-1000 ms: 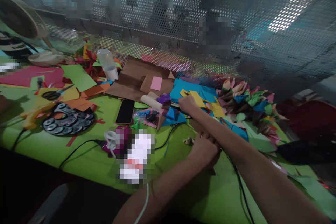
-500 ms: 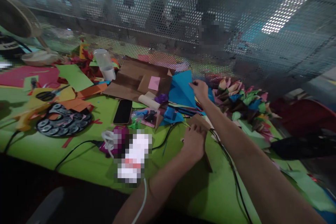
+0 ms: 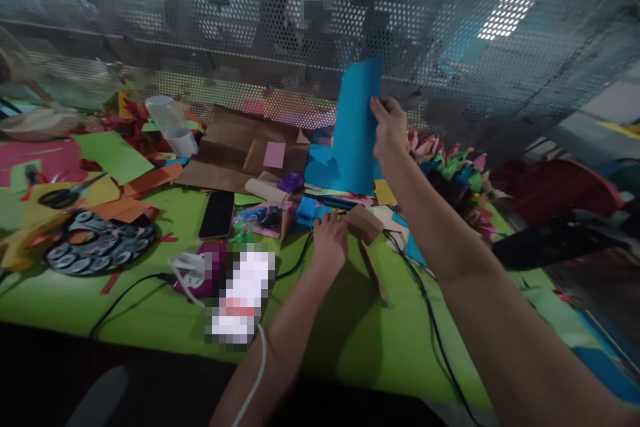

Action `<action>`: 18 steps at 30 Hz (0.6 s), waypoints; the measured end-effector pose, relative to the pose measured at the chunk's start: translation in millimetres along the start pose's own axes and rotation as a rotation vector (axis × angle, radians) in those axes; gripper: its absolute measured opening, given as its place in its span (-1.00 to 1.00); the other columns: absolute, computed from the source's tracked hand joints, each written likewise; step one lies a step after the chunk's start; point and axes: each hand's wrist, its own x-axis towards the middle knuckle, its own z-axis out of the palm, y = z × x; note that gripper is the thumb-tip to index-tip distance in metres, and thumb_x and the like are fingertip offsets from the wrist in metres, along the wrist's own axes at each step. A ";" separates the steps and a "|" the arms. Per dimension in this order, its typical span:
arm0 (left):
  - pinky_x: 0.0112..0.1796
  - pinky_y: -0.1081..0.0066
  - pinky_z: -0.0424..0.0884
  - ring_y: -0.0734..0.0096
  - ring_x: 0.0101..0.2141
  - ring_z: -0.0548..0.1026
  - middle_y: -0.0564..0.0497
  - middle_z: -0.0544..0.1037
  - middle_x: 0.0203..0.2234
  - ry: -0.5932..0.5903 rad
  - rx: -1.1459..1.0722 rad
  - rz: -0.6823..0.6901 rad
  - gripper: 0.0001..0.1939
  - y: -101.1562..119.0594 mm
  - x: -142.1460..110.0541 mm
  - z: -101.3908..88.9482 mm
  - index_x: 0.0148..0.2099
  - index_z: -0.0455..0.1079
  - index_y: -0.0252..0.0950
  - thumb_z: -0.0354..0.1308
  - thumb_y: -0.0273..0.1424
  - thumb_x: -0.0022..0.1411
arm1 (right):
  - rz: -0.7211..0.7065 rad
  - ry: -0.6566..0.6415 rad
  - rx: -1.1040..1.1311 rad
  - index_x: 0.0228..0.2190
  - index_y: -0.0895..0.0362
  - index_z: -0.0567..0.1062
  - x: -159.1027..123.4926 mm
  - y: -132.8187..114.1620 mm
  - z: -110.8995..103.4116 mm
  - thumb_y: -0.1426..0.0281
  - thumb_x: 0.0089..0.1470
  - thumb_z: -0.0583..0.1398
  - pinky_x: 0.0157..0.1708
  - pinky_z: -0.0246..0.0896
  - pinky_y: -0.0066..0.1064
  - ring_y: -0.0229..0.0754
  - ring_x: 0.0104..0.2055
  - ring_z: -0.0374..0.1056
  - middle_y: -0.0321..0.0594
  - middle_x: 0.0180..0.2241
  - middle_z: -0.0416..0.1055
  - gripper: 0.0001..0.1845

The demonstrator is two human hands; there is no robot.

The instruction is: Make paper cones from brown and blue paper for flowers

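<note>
My right hand (image 3: pixel 393 125) is closed on the edge of a blue sheet of paper (image 3: pixel 355 127), which is raised upright and slightly curved above the table. My left hand (image 3: pixel 331 240) is low over the green table, with its fingers bent and slightly apart. Its fingertips are beside a small folded blue paper piece (image 3: pixel 309 211); whether they touch it I cannot tell. A brown paper piece (image 3: pixel 365 223) lies just right of the left hand, and a thin wooden stick (image 3: pixel 375 273) is below it.
Brown paper sheets (image 3: pixel 220 147), a phone (image 3: pixel 217 215) and a black palette-shaped tray (image 3: pixel 100 243) lie to the left. Scissors (image 3: pixel 57 197) rest on yellow paper. A black cable (image 3: pixel 433 317) runs by my right forearm. Paper flowers (image 3: pixel 460 173) stand behind it, before a perforated metal screen (image 3: pixel 300 33).
My right hand has lifted the blue sheet from the pile, up off the table. My left hand has come off the brown paper and shifted left toward the folded blue piece.
</note>
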 end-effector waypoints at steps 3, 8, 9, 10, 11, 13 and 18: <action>-0.01 0.11 0.31 0.04 0.09 0.39 -0.22 0.51 0.03 0.030 0.011 -0.058 -0.67 -0.4 4.8 -7.0 0.09 0.43 -0.29 -0.05 -0.49 0.37 | -0.038 0.017 -0.033 -0.45 -0.03 0.19 10.5 -14.1 -17.0 0.00 0.27 0.12 -0.23 0.25 -0.34 -0.18 -0.25 0.19 -0.34 -0.45 0.19 -0.60; 0.10 0.09 0.28 0.06 0.17 0.36 -0.15 0.51 0.10 -0.015 -0.051 0.092 -0.71 15.7 2.8 -14.7 0.12 0.42 -0.22 0.01 -0.34 0.45 | -0.083 0.035 -0.164 -0.39 -0.06 0.23 4.4 -48.1 -60.6 -0.12 0.32 -0.01 -0.12 0.28 -0.25 -0.09 -0.07 0.23 -0.22 -0.35 0.28 -0.56; 0.10 0.10 0.29 0.07 0.17 0.37 -0.12 0.51 0.12 -0.042 -0.060 0.143 -0.71 18.3 1.1 -14.0 0.13 0.42 -0.19 0.05 -0.33 0.43 | -0.099 0.027 -0.154 -0.37 -0.05 0.25 -1.6 -56.4 -70.8 -0.13 0.32 -0.01 -0.12 0.29 -0.23 -0.07 -0.03 0.24 -0.21 -0.33 0.29 -0.56; 0.10 0.10 0.29 0.07 0.18 0.37 -0.10 0.50 0.14 -0.067 -0.065 0.188 -0.68 19.8 -0.7 -12.4 0.17 0.40 -0.15 0.10 -0.32 0.41 | -0.117 0.022 -0.133 -0.35 -0.05 0.26 -8.7 -64.7 -81.3 -0.12 0.32 -0.01 -0.13 0.31 -0.22 -0.05 0.01 0.26 -0.20 -0.32 0.29 -0.56; 0.10 0.09 0.29 0.06 0.18 0.37 -0.07 0.49 0.16 -0.086 -0.067 0.226 -0.62 20.2 -2.5 -9.9 0.21 0.37 -0.11 0.16 -0.31 0.37 | -0.138 0.025 -0.110 -0.35 -0.04 0.27 -16.7 -73.1 -92.0 -0.11 0.32 0.00 -0.14 0.32 -0.23 -0.05 0.03 0.28 -0.21 -0.31 0.30 -0.56; 0.12 0.08 0.28 0.04 0.19 0.37 -0.04 0.50 0.17 -0.107 -0.066 0.282 -0.48 18.8 -5.2 -3.2 0.28 0.31 -0.02 0.25 -0.31 0.31 | -0.171 0.036 -0.075 -0.40 -0.02 0.28 -34.2 -90.0 -113.1 -0.06 0.31 0.06 -0.17 0.33 -0.25 -0.08 0.01 0.33 -0.25 -0.31 0.32 -0.59; 0.14 0.18 0.28 0.01 0.20 0.35 -0.12 0.50 0.16 -0.067 -0.045 0.233 -0.53 19.5 -5.2 12.1 0.24 0.37 -0.18 0.22 -0.21 0.33 | -0.216 0.186 -0.007 -0.53 0.08 0.34 -79.3 -136.4 -163.5 0.13 0.24 0.21 -0.18 0.32 -0.22 -0.16 -0.07 0.42 -0.37 -0.37 0.41 -0.61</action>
